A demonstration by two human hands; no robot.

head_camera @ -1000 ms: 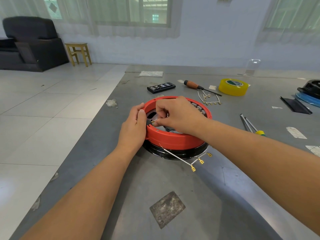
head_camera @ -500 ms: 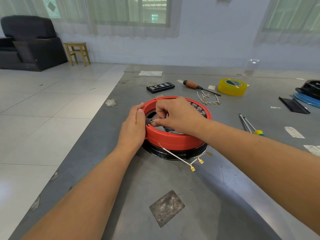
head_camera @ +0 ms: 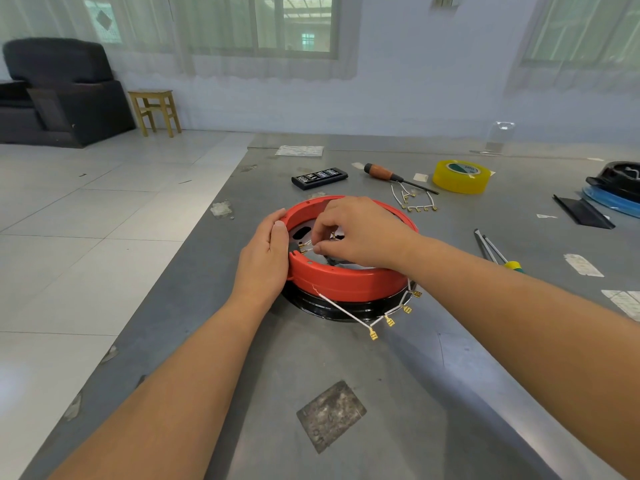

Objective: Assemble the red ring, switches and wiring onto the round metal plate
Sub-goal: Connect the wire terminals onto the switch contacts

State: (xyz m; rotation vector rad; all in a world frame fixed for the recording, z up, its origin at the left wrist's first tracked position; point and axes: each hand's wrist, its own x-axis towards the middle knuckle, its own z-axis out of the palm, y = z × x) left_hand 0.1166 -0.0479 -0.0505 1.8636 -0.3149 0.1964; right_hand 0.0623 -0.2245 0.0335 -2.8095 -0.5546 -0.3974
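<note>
1. The red ring [head_camera: 349, 282] sat on a black base [head_camera: 325, 308] near the counter's [head_camera: 433, 393] left edge, the metal plate [head_camera: 304, 244] showing inside it.
2. The left hand [head_camera: 265, 259] pressed flat against the ring's left wall, grip released.
3. The right hand [head_camera: 360, 233] reached inside, grip pinching a brass-tipped wire [head_camera: 304, 248].
4. More white wires [head_camera: 367, 318] trailed over the ring's near side onto the counter.

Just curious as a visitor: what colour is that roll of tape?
Yellow: the tape roll, seen in the head view.
</note>
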